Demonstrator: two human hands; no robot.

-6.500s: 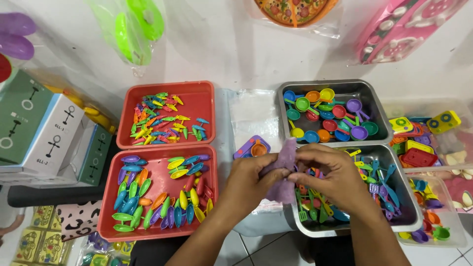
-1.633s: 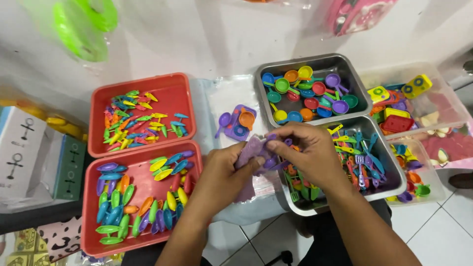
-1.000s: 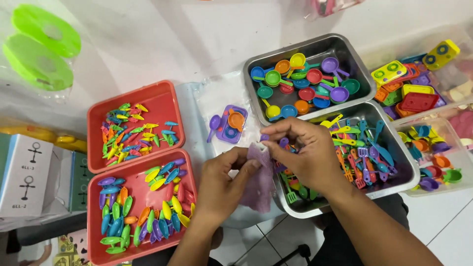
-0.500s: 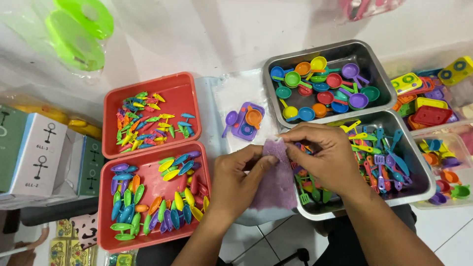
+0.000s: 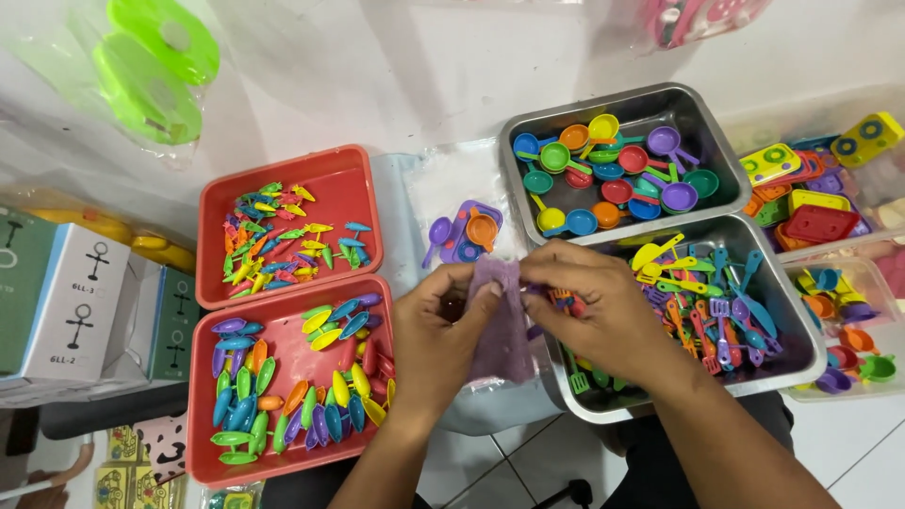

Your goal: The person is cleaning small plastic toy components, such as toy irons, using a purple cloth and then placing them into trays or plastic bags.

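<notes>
Head view, looking down: nearest us, the left hand (image 5: 436, 332) and right hand (image 5: 603, 311) meet over the edge of the pale surface (image 5: 500, 405), both pinching a small purple fuzzy cloth pouch (image 5: 501, 320). Soft, matte, lilac, it hangs as a limp upright rectangle, its top edge caught between the thumbs and fingertips of both hands, its lower part draping free. Each grip is pressed together on that top edge; what sits inside I cannot tell.

Left of the hands, a red plastic tray of coloured leaf-shaped pieces (image 5: 203, 443); behind it, a second red plastic tray of small coloured toy bits (image 5: 363, 184). Under the right hand, a steel tray of toy spatulas and forks (image 5: 797, 325). Just beyond the pouch, a purple toy stove with an orange pan (image 5: 468, 233) lies on clear plastic bags. Farther back, a steel tray of coloured toy pans (image 5: 702, 127).
</notes>
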